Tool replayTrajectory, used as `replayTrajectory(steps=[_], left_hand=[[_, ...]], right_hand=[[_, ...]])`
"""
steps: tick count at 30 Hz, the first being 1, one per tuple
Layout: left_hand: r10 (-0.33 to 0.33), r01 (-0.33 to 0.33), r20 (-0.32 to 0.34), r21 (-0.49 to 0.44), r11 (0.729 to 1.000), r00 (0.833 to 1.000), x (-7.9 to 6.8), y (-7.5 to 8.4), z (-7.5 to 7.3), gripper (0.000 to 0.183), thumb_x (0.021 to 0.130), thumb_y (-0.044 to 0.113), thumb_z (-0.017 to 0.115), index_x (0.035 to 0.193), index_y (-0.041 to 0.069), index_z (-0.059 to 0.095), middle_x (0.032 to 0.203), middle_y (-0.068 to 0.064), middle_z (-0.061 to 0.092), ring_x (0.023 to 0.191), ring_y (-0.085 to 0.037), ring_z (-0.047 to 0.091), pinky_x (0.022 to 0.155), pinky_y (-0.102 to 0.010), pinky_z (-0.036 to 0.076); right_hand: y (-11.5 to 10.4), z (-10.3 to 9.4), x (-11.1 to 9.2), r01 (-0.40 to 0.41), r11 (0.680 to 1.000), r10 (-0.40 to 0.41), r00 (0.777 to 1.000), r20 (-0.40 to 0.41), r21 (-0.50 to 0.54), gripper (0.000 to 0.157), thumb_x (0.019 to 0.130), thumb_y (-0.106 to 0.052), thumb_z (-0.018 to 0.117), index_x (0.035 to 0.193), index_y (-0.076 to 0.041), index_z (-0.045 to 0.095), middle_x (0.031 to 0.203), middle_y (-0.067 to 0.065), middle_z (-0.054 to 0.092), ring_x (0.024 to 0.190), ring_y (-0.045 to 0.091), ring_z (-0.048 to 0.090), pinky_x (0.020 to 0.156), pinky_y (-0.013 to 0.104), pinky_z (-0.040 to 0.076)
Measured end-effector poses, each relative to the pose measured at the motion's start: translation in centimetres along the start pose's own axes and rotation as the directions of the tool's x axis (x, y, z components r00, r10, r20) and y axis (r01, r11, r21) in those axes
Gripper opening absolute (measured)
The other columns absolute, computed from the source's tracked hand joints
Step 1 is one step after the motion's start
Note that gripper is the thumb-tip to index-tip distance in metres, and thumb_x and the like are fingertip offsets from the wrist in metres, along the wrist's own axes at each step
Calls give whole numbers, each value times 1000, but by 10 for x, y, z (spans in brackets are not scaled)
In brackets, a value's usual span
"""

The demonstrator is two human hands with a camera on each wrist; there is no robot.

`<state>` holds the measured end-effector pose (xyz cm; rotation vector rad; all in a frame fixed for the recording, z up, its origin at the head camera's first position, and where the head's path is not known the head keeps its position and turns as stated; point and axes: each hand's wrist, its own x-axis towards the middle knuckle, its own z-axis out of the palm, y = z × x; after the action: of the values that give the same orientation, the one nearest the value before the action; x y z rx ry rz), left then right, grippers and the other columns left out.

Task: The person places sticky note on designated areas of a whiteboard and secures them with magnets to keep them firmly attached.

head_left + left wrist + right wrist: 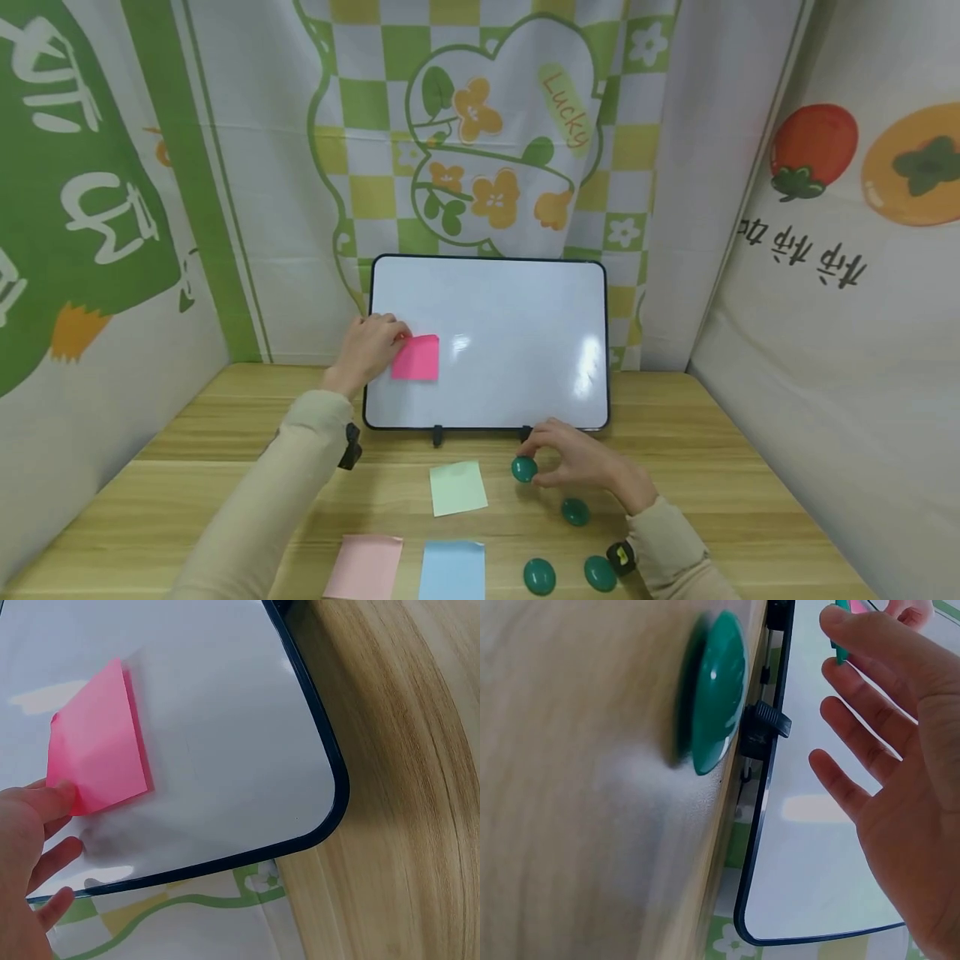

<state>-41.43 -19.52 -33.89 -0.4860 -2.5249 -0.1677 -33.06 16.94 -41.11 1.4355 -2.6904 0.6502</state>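
At the whiteboard (510,333), my left hand (367,352) pinches a bright pink sticky note (417,360) by its upper left corner. In the left wrist view the thumb lies over a corner of the note, which is held near the board's surface; whether it touches is unclear. Just in front of the board's lower edge, my right hand (583,460) pinches a glossy green round magnet (524,468) between thumb and index finger. Its other fingers are spread in the right wrist view. Another green magnet (575,512) lies on the table below that hand.
Two more green magnets (539,576) lie near the front. Pale green (458,488), light pink (364,567) and blue (452,572) sticky notes lie on the wooden table (187,467). Small black feet (438,436) support the board before a patterned curtain (480,142).
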Motion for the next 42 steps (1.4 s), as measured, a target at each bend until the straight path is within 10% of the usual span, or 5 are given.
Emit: replayTrajectory(steps=[42], left_hand=[[-33,34,-11,51,998,999,7,3,2,7,87,17,64,90,14,70,84,-4,64,79,-26,55,73,-43,41]], right_hand=[[-20,-21,58,74,925,-212,914,-345,-372,32,77,-27,76,107,-17,68,98,-7,62,96,13,47,86,34,38]])
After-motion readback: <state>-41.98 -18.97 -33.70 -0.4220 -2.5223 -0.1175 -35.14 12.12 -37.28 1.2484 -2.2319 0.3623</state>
